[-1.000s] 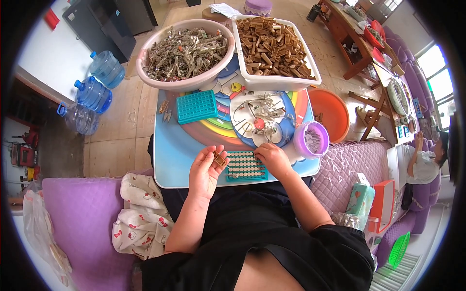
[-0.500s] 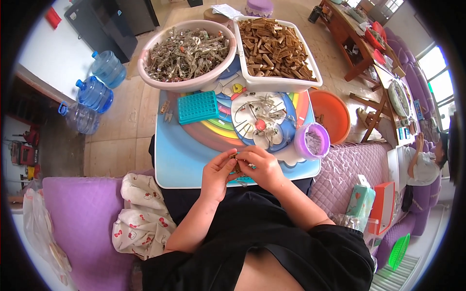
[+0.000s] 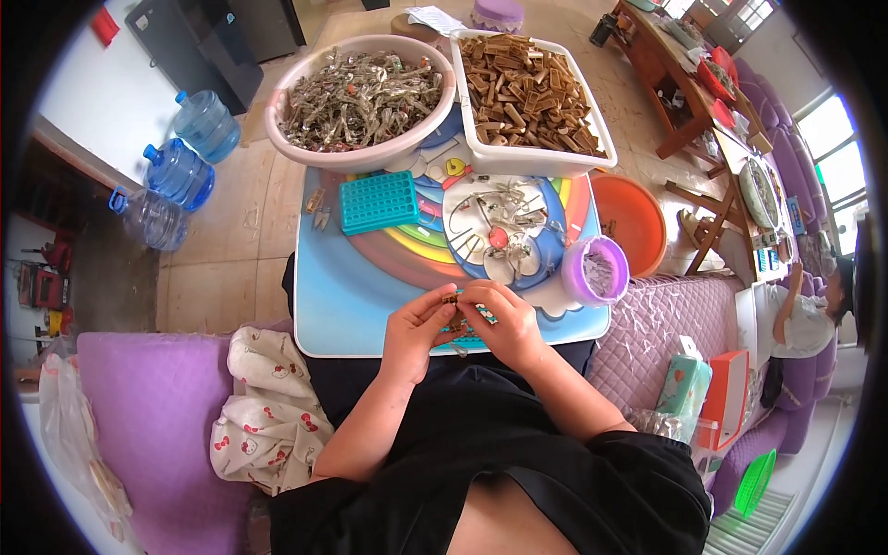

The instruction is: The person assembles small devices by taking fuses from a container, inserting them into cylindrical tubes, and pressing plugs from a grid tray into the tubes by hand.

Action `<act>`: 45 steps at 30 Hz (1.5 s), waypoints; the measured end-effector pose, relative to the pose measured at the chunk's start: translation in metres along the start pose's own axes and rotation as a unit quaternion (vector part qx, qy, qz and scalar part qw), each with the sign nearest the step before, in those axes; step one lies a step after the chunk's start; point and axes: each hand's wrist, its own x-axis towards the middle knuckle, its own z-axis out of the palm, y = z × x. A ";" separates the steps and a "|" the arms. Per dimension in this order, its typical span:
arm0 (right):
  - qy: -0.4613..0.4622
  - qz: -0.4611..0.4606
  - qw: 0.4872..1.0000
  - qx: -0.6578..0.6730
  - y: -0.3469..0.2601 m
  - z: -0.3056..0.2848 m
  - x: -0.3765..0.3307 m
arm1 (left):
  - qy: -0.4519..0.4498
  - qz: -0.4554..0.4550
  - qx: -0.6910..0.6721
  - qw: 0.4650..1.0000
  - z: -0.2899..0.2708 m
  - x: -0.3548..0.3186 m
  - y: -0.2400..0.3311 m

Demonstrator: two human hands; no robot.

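Close to the table's near edge, my left hand and my right hand meet, fingertips pinched together. Between them is a small brown piece, partly covered by the fingers; its exact kind is too small to make out. Below the hands, a teal tray shows in part, with brown bits over it. Farther off lies a teal holed rack. Thin clear and silvery parts are scattered on the table's printed top. A purple tub with small pale pieces stands at the right.
At the table's far side are a pink basin heaped with silvery strips and a white bin full of brown pieces. An orange bucket is beyond the right edge. Blue water bottles stand left. Another person sits far right.
Both hands stay together at nearly the same spot, with only slight finger movement around the brown piece. The whole view has shifted a little.
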 end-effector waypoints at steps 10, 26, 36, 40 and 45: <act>-0.022 -0.020 1.000 0.010 0.007 -0.002 -0.002 | -0.008 0.021 0.030 0.999 0.002 -0.001 -0.002; -0.180 0.086 0.970 -0.143 0.090 -0.008 -0.022 | 0.028 0.005 -0.025 0.999 -0.006 0.004 0.000; 0.003 0.198 0.976 0.095 0.025 -0.007 -0.009 | -0.006 0.005 -0.004 1.000 0.000 0.004 -0.004; 0.005 0.053 0.999 -0.009 0.014 -0.001 -0.006 | 0.007 0.011 0.030 0.999 0.004 0.003 -0.006; 0.020 -0.022 0.999 -0.038 0.019 0.005 -0.006 | -0.010 0.046 0.061 0.997 0.002 0.004 -0.010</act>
